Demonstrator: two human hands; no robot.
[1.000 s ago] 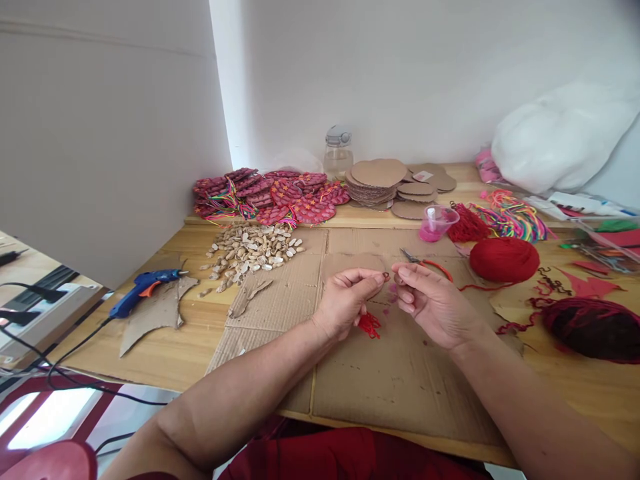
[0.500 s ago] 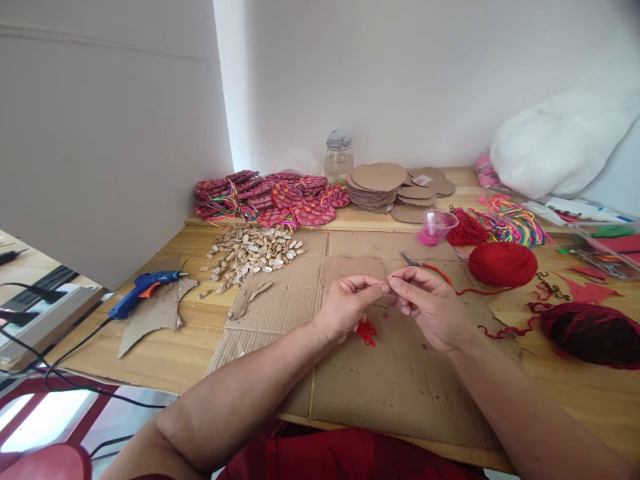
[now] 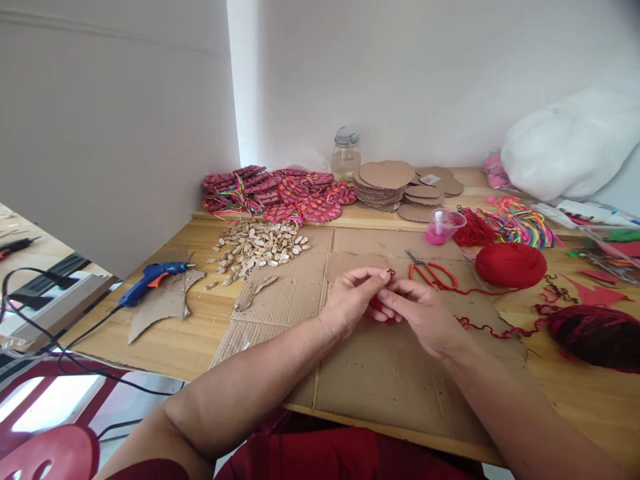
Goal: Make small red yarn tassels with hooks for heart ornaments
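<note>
My left hand (image 3: 354, 297) pinches a thin dark strand of yarn (image 3: 391, 272) at its fingertips, over the cardboard sheet (image 3: 380, 373). Close against it, my right hand (image 3: 423, 312) is closed too, thumb and fingers round the lower part of the same piece. Between the palms shows a small red yarn tassel (image 3: 381, 308), mostly covered by fingers. Orange-handled scissors (image 3: 434, 275) lie just beyond the right hand. Behind them sits a red yarn ball (image 3: 510, 265); a dark red yarn ball (image 3: 597, 337) rests farther right, its strand running toward my right hand.
Peanut shells (image 3: 263, 243) lie heaped at the left, near a blue glue gun (image 3: 155, 280). Decorated red pieces (image 3: 300, 197), a bottle (image 3: 346, 157) and stacked cardboard discs (image 3: 387, 177) line the back. A plastic cup with pink liquid (image 3: 443, 228) and colourful yarn tassels (image 3: 523, 223) stand right.
Both hands have drawn together around the tassel, with the right hand lower and the strand's tip showing above the left fingers. The view has shifted slightly, revealing more of the scissors.
</note>
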